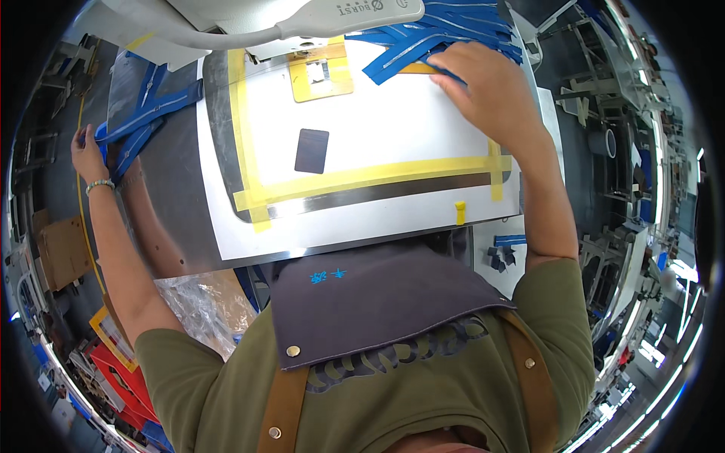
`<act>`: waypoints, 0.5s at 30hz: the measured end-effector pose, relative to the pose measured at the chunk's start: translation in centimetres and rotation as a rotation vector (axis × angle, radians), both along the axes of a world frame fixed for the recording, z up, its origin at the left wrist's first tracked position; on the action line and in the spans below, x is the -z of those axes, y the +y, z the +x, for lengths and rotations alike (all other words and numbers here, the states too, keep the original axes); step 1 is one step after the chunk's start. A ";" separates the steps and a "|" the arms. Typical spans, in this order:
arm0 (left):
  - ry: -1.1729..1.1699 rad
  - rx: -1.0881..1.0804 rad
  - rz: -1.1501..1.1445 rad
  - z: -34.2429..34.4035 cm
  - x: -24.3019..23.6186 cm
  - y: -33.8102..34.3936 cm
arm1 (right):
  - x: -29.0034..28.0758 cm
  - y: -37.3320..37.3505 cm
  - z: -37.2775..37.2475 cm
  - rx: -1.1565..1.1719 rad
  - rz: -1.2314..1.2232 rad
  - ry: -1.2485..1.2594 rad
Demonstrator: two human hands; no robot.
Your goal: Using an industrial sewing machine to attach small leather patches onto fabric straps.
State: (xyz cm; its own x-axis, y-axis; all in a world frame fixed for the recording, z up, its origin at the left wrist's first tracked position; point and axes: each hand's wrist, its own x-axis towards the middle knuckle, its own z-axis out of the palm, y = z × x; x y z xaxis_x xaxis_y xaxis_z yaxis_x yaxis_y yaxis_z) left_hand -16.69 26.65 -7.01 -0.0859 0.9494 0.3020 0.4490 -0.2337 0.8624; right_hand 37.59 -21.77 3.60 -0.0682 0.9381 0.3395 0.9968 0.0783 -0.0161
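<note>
An apron (377,294) is hanging nearest, against the table (340,226) edge. Beyond it, the yellow-taped work area is lying bare apart from a dark patch (311,150), so no strip seems to be placed under the machine (302,23) yet; both piles are waiting. The left hand (88,155) is reaching out wide to the side, fingers pinching blue strips (147,113). Farther off, the right hand (487,90) is stretching forward, palm down, fingers pressing and curling on the zipper pile (445,34).

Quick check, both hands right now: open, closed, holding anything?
Left hand: closed on a blue strap.
Right hand: fingers pinching a blue strap from the pile.
</note>
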 end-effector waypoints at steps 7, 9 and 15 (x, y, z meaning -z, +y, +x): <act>0.521 -0.052 0.851 10.4 -6.9 -14.5 | 1.4 1.3 1.6 -0.090 0.161 -0.189; 0.465 0.396 0.750 13.7 -7.7 -19.3 | 3.5 2.7 2.1 -0.103 0.147 -0.250; 0.452 1.196 0.264 20.9 -8.2 -29.5 | 4.3 3.9 4.2 -0.021 0.021 0.110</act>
State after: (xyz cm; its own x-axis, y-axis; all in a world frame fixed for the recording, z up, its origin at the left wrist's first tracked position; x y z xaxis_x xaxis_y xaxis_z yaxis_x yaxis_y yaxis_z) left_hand 4.24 -2.85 1.16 0.9228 0.2749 0.2700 0.0830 -0.8260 0.5575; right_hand 41.82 -17.83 -0.73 -0.0487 0.9297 0.3651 0.9872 0.1004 -0.1238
